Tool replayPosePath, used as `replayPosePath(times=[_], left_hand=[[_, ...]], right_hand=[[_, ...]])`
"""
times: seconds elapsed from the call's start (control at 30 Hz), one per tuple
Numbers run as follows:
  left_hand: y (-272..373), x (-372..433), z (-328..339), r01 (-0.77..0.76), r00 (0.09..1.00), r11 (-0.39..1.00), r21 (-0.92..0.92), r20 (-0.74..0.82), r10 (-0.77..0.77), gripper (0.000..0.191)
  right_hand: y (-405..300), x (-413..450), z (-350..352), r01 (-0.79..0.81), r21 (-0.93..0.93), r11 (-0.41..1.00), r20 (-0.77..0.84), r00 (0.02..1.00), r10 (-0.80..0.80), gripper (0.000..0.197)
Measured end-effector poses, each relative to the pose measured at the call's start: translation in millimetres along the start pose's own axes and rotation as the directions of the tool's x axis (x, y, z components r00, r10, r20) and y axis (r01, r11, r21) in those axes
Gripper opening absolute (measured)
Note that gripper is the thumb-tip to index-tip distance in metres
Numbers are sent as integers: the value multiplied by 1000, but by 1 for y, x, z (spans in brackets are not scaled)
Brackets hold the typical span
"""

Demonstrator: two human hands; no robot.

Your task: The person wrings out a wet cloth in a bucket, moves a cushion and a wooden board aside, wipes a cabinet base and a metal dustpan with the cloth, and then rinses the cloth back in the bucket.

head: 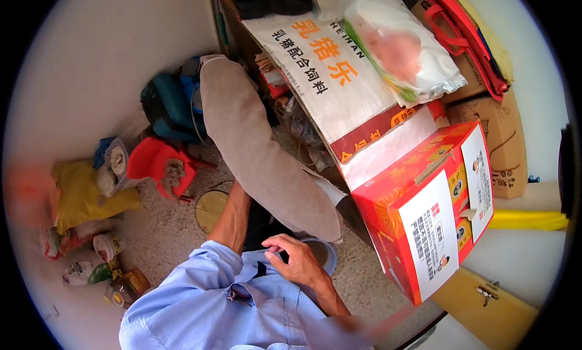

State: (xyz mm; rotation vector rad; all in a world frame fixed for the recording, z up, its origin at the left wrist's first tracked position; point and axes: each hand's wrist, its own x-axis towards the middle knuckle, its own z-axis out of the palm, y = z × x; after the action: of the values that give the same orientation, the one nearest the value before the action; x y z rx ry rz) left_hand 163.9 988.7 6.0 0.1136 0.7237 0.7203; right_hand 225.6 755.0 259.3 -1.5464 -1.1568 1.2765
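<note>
A long, padded grey-beige fabric cushion point(263, 145) slants across the middle of the view, from upper left to lower right. My left forearm point(232, 218) runs up behind its lower left edge, so the left hand itself is hidden and its grip cannot be seen. Below the cushion's lower end is my right hand point(293, 259), with fingers loosely bent and apart, holding nothing. It is in front of my light blue shirt point(195, 295). Partly covered by that hand and the cushion, a pale bucket or basin point(327, 254) stands on the floor.
A table at right bears a flattened printed feed sack point(313, 72), a plastic-wrapped package point(400, 45) and a red carton point(386, 222). Cardboard boxes point(495, 140) stand beyond. At left are a red plastic chair point(154, 163), a yellow bag point(95, 195) and a round stool top point(211, 209).
</note>
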Motion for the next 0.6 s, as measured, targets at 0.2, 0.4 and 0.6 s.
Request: replayPosePath(times=[0.2,0.4,0.6], left_hand=[[-1,71,-7,42,999,999,-3,-8,-42,45],[-18,137,0,87,996,996,-15,18,-87,46],[-27,162,-1,105,994,994,-17,4,-105,47]], right_hand=[[19,63,-10,-133,89,987,-38,990,137,29],[52,126,-18,-115,125,985,-174,975,136,38],[61,188,-27,-71,-27,997,-281,958,61,44]])
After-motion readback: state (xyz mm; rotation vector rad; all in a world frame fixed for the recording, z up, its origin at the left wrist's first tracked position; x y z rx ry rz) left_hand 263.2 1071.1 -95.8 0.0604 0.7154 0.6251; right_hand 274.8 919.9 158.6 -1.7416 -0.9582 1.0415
